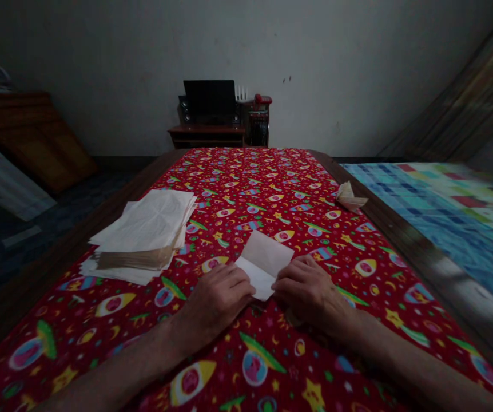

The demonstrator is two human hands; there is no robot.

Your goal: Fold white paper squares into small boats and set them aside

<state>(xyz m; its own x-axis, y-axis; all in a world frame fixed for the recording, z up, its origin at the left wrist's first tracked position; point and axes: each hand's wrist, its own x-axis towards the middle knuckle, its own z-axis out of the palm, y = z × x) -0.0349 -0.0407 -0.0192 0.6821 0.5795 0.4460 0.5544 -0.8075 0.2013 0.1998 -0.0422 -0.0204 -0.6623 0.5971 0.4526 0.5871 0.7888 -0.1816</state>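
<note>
A small white sheet of paper (263, 260), partly folded, lies on the red patterned tablecloth (250, 194) in front of me. My left hand (218, 297) rests on the cloth with its fingers curled against the sheet's near left edge. My right hand (306, 286) lies beside it, fingers bent down onto the sheet's right near corner. Both hands press on the paper. What the fingertips do under the fold is hidden.
A stack of white and tan papers (143, 234) sits to the left. A folded paper piece (349, 197) lies at the table's right edge. A blue checked bed cover (444, 212) is to the right; a dark cabinet with a screen (210, 114) stands at the far wall.
</note>
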